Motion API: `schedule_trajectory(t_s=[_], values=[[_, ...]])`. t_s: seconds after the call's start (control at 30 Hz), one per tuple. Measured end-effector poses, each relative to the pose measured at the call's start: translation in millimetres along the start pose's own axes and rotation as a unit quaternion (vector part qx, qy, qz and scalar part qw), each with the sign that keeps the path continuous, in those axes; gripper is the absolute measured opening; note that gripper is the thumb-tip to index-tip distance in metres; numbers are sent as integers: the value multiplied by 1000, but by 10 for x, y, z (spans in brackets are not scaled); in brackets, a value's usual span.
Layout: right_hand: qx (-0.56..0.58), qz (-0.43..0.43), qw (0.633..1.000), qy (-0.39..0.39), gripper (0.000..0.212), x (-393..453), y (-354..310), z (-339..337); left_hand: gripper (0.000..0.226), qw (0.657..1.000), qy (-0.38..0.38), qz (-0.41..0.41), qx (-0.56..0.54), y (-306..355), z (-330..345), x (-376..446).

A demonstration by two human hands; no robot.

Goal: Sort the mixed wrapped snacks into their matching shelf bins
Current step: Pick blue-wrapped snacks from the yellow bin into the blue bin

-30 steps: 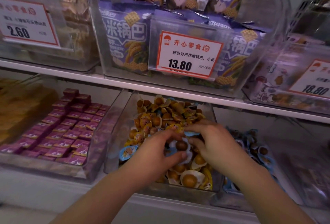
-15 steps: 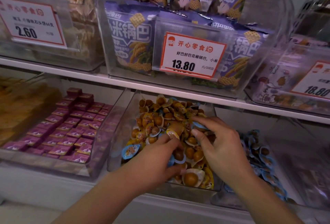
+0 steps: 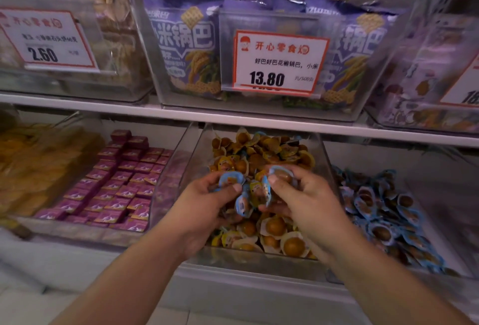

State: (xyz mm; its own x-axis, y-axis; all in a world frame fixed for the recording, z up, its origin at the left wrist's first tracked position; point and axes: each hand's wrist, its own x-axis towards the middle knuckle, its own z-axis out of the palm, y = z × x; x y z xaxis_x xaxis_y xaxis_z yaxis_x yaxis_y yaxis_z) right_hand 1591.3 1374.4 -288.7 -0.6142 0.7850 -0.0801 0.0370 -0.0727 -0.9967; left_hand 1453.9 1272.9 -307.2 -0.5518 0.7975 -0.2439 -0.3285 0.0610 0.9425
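A clear middle bin (image 3: 325, 169) on the lower shelf holds several yellow-wrapped egg snacks (image 3: 274, 148) with a few blue-wrapped ones mixed in. My left hand (image 3: 207, 202) grips blue-wrapped egg snacks (image 3: 230, 179) above the pile. My right hand (image 3: 303, 200) pinches another blue-wrapped egg snack (image 3: 281, 175) between thumb and fingers. More blue wrappers (image 3: 252, 195) hang between the two hands. The bin to the right (image 3: 440, 210) holds several blue-wrapped egg snacks (image 3: 381, 221).
Left of the middle bin sits a bin of small purple boxes (image 3: 116, 184), then yellow packets (image 3: 39, 164). The upper shelf (image 3: 233, 114) carries bins of purple rice-cracker bags (image 3: 186, 47) with price tags 13.80 (image 3: 274, 62) and 2.60 (image 3: 46, 39).
Both hands have lifted out of the yellow pile and now hold blue-wrapped snacks above it. The view has shifted a little closer and to the right.
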Motion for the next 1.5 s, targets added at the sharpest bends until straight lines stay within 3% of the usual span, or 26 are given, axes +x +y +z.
schedule_trajectory(t_s=[0.1,0.17,0.27,0.33,0.37,0.43,0.53,0.63,0.73,0.83,0.93,1.0,1.1,1.2,1.27,1.3,1.37,1.5], values=[[175,139,974,-32,24,-31,1,137,19,997,51,48,-42,-19,76,18],[250,196,939,-131,42,-73,-24,194,20,975,99,167,106,-81,142,9],[330,217,904,-166,56,-75,-24,221,28,862,92,342,363,-160,261,-73],[326,215,910,-136,58,-69,-6,235,40,804,31,380,456,-238,335,-100],[302,208,923,-117,58,-70,4,238,50,793,4,378,478,-271,350,-94],[263,193,941,-96,55,-89,27,219,71,822,-44,351,447,-296,352,-83],[261,160,948,-89,50,-106,53,142,88,924,-119,305,197,-215,411,-128],[241,94,962,-86,34,-136,34,8,97,937,-158,313,-3,-145,534,-155],[178,23,982,-53,38,-179,25,-160,99,927,-164,335,26,-72,688,-117],[148,-31,988,-9,38,-220,-70,-395,66,947,-128,295,0,-51,847,-49],[100,-98,988,71,31,-129,-133,-770,55,947,-40,310,74,-208,794,-29],[63,-108,982,142,28,1,-118,-1058,44,928,31,309,207,-308,642,39],[96,-21,979,177,28,242,3,-1437,48,894,66,300,325,-311,484,174],[97,100,988,63,38,391,81,-1620,38,861,40,318,394,-262,383,182],[10,142,989,-42,57,416,89,-1629,29,831,33,337,442,-201,307,161],[-61,139,987,-62,59,419,90,-1608,31,820,35,341,458,-154,266,155],[-182,94,978,-29,45,427,92,-1533,34,795,43,350,493,-45,177,135],[-194,-74,970,130,30,416,61,-1389,37,713,90,383,580,106,-124,88]])
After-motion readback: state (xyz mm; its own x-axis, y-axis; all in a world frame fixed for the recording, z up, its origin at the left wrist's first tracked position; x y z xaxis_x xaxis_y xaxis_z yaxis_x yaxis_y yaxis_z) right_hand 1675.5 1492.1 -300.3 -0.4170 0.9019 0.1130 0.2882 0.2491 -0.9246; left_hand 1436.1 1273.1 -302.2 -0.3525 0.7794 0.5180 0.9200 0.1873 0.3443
